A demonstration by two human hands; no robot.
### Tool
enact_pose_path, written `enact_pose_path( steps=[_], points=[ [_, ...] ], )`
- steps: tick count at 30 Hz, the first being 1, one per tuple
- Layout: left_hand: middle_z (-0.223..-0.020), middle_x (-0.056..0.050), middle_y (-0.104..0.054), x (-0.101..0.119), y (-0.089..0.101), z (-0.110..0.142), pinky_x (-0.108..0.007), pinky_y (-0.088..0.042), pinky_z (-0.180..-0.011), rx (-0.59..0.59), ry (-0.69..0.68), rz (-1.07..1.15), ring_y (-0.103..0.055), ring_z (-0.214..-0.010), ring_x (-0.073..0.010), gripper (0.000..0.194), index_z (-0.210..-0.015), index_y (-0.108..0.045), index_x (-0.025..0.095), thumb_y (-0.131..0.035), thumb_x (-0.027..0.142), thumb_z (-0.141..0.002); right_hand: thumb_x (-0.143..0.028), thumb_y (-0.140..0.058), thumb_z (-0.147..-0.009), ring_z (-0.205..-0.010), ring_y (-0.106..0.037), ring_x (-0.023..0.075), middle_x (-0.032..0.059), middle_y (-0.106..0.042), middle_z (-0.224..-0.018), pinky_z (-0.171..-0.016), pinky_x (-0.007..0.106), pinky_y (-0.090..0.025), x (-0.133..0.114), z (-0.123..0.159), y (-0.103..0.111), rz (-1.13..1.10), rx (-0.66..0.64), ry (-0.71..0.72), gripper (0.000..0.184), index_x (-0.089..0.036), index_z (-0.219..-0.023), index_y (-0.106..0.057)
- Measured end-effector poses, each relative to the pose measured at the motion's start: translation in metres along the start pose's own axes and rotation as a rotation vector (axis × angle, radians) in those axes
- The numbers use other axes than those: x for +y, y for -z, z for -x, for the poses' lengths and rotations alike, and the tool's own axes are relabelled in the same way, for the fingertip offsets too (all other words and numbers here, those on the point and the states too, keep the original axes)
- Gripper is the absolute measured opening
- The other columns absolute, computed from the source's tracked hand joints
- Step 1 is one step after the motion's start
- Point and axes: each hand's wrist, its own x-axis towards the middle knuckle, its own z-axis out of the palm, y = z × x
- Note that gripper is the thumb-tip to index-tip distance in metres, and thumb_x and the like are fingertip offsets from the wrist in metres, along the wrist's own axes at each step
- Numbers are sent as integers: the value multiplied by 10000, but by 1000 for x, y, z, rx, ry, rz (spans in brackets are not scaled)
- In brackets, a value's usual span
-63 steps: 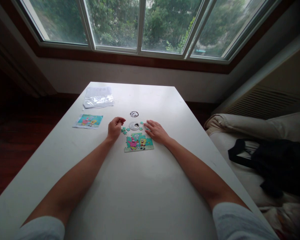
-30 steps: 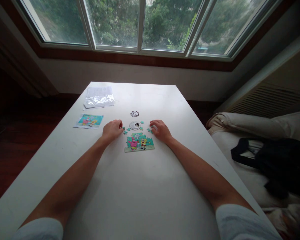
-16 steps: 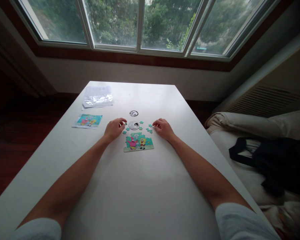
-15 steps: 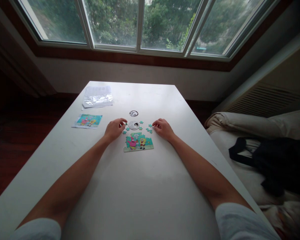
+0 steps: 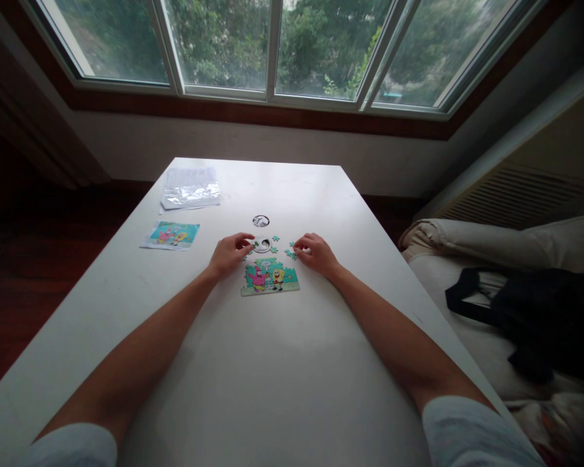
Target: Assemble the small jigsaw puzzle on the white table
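My left hand (image 5: 230, 253) pinches a small green puzzle piece (image 5: 255, 244) at the left rim of a round, shiny tin-like object (image 5: 268, 249). Just in front lies a partly joined jigsaw puzzle (image 5: 271, 277), with pink and yellow cartoon figures on a teal ground and an uneven upper edge. My right hand (image 5: 316, 251) rests on the table with its fingers curled together beside loose teal puzzle pieces (image 5: 291, 253). Whether anything is between those fingertips is too small to make out. Another loose piece (image 5: 275, 239) lies right of the round object.
A shiny disc (image 5: 261, 221) lies farther back on the white table (image 5: 282, 376). At left are a printed picture sheet (image 5: 171, 235) and a clear plastic bag with papers (image 5: 191, 189). A sofa with a dark bag (image 5: 540, 318) stands to the right.
My left hand has moved right with the puzzle piece, bringing it to the round object's rim. My right hand has shifted slightly left and closer to the loose pieces.
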Motion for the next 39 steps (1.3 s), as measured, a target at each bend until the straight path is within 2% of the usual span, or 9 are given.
enact_pose_path(
  steps=[7, 12, 18, 21, 23, 26, 33, 37, 39],
  points=[
    [-890, -77, -779, 15, -22, 11, -302, -553, -722, -96, 67, 293, -717, -798, -205, 431, -1135, -733, 172, -765, 424, -787, -439, -589, -966, -850, -606, 218, 52, -691, -870, -775, 370, -505, -36, 1, 0, -218, 66, -20, 257, -247, -908, -748],
    [-881, -58, -775, 29, -34, 23, -294, -546, -699, -88, 34, 198, -713, -782, -200, 413, -1164, -709, 192, -749, 406, -813, -486, -643, -934, -813, -622, 192, 47, -696, -870, -720, 327, -491, -53, 3, -6, -337, 26, -20, 274, -241, -901, -761],
    [-849, -21, -748, 40, -44, 33, -280, -510, -703, -36, -18, 101, -687, -749, -172, 293, -1107, -667, 217, -702, 361, -853, -510, -666, -904, -787, -623, 179, 36, -690, -833, -688, 299, -479, -51, 3, -10, -397, -11, -66, 300, -225, -851, -741],
    [-869, -20, -737, 41, -46, 36, -295, -489, -701, -4, -37, -53, -668, -746, -178, 180, -1031, -662, 236, -659, 335, -881, -491, -670, -896, -770, -622, 170, 29, -690, -828, -686, 293, -482, -47, 2, -13, -423, -8, -81, 289, -213, -841, -725],
    [-886, -31, -723, 43, -46, 39, -316, -477, -717, -43, -105, -240, -653, -769, -193, 95, -949, -671, 240, -624, 307, -900, -465, -671, -891, -767, -621, 168, 29, -693, -829, -681, 289, -484, -44, 1, -15, -429, 18, -101, 267, -207, -835, -712],
    [-945, -65, -700, 48, -45, 43, -352, -472, -797, -133, -261, -495, -637, -888, -232, 114, -901, -688, 235, -590, 288, -926, -416, -668, -875, -741, -608, 160, 19, -694, -806, -672, 281, -486, -39, 1, -18, -430, 50, -148, 220, -202, -833, -697],
    [-1076, -94, -661, 70, -48, 59, -388, -483, -847, -283, -421, -799, -596, -990, -255, 203, -1023, -679, 207, -506, 307, -991, -370, -656, -852, -683, -577, 139, -1, -681, -741, -641, 255, -454, -32, 0, -23, -428, 74, -199, 188, -189, -818, -694],
    [-1214, -122, -635, 70, -48, 77, -423, -484, -926, -334, -490, -837, -581, -1102, -275, 284, -1231, -617, 196, -536, 283, -974, -389, -670, -848, -634, -551, 125, -5, -687, -737, -601, 244, -427, -27, -2, -27, -432, 35, -205, 201, -191, -840, -700],
    [-1353, -139, -579, 66, -46, 85, -446, -455, -1021, -310, -511, -820, -534, -1234, -291, 374, -1323, -568, 194, -561, 307, -966, -393, -667, -855, -619, -538, 120, -8, -689, -734, -592, 241, -415, -27, -4, -27, -420, -16, -186, 206, -191, -849, -705]
  ],
)
